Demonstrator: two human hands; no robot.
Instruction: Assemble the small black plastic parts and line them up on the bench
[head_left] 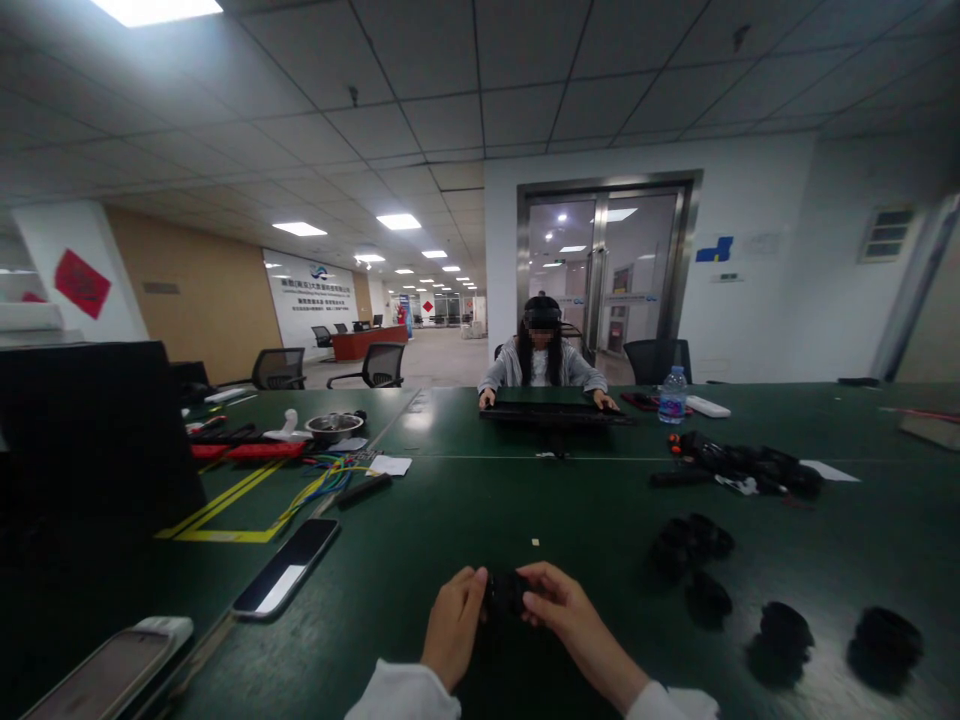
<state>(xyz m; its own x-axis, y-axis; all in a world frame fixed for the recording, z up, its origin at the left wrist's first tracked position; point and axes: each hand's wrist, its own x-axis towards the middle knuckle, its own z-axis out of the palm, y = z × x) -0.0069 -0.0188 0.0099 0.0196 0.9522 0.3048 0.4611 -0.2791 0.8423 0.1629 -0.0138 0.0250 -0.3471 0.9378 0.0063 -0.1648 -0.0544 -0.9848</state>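
Note:
A small black part (504,594), too dark to name more closely, is held between both hands just above the green table (420,640). My left hand (454,622) grips its left side with thumb and fingers. On the other side, my right hand (574,622) pinches it between thumb and fingertips. Several similar black round pieces lie to the right, among them one (784,630) and another at the far right (886,645). A tiny pale scrap (535,542) rests on the table beyond my hands.
A dark phone (289,570) and a white-edged phone (112,670) lie at left, near coloured wires (322,485) and a metal bowl (334,427). Across the table a person (541,355) holds a black panel (555,413). A water bottle (673,396) and a black bundle (750,465) are at right.

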